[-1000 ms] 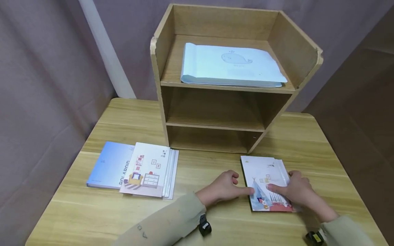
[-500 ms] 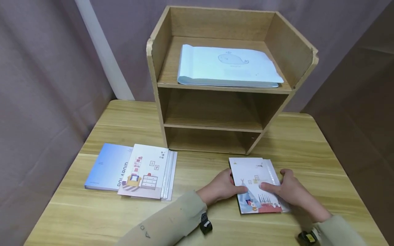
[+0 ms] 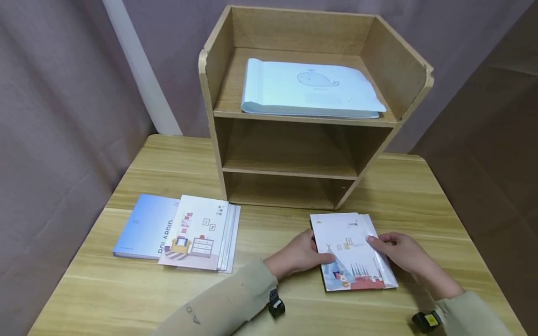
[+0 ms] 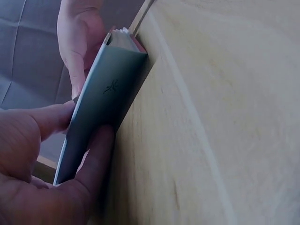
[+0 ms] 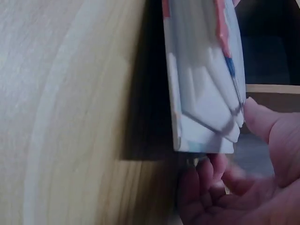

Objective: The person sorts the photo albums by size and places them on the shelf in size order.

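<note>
A small photo album (image 3: 344,252) with a tent drawing on its white cover lies in front of the shelf's right side. Its glossy inner pages stick out past the cover on the right. My left hand (image 3: 296,256) grips the spine side, thumb on the cover and a finger along the dark green spine (image 4: 105,89) in the left wrist view. At the opposite edge, my right hand (image 3: 401,252) pinches the album, thumb on the protruding pages. In the right wrist view its fingers (image 5: 206,178) curl at the fanned page ends (image 5: 206,108).
A wooden shelf unit (image 3: 290,175) stands at the table's back, with a pale blue whale album (image 3: 311,88) on its top level. To the left, a white album (image 3: 195,233) with a chair drawing overlaps a blue album (image 3: 145,224). Grey curtains (image 3: 54,93) surround the wooden table (image 3: 126,298).
The tent album has shifted left into my left hand's grip. My right thumb has slid right, from the cover to the page edge, and more pages show there.
</note>
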`<state>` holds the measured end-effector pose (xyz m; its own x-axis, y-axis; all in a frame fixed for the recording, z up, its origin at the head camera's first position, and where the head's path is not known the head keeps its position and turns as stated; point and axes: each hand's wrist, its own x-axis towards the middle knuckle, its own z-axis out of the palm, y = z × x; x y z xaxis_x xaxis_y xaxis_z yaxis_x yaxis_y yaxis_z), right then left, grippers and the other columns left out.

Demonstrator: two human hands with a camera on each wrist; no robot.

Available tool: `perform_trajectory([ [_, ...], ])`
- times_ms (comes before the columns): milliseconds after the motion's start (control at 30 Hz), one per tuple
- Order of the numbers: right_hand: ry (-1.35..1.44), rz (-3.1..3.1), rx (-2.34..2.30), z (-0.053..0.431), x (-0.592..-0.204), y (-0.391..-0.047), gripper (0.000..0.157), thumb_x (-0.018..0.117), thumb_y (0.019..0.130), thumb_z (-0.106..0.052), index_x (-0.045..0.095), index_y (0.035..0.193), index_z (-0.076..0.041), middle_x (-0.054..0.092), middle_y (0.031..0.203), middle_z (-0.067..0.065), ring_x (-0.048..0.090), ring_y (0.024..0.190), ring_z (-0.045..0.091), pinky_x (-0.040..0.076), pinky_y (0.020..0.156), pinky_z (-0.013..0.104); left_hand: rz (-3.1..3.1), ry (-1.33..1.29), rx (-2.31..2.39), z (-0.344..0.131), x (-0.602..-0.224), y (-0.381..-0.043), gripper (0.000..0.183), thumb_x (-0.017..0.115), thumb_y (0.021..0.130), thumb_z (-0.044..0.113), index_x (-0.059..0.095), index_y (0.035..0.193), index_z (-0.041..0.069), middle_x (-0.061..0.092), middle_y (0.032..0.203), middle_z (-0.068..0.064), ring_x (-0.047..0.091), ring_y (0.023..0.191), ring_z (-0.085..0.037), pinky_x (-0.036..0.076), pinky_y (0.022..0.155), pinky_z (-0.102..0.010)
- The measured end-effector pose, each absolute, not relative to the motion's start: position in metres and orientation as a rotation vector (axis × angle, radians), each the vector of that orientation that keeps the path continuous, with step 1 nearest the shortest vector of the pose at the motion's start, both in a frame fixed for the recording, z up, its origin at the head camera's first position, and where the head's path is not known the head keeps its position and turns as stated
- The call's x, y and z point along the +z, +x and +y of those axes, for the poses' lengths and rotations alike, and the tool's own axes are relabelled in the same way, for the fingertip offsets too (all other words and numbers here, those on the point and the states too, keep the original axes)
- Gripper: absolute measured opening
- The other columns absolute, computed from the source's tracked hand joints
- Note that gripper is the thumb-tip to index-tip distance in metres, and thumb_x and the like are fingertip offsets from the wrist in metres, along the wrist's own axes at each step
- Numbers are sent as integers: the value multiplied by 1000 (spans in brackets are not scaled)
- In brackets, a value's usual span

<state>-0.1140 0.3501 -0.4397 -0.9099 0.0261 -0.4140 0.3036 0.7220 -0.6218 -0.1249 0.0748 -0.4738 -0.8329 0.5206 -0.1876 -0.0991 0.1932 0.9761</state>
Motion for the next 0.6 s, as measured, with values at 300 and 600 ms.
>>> perform_trajectory([
  [300,162,2340,-1423,328,-431,-101,73,64,93,-39,27,136,7,64,95,18,67,73,31,56,59,40,1972,424,1518,48,-468,-131,15,70,90,22,64,101,12,65,80,2,54,67,-9,43,57,-23],
  [600,37,2229,-1689,313,-424,-91,68,66,93,-24,23,140,0,64,107,24,69,79,37,57,61,49,2021,542,1509,19,-438,-115,22,66,92,20,61,109,8,66,91,-1,63,76,-15,51,62,-26],
])
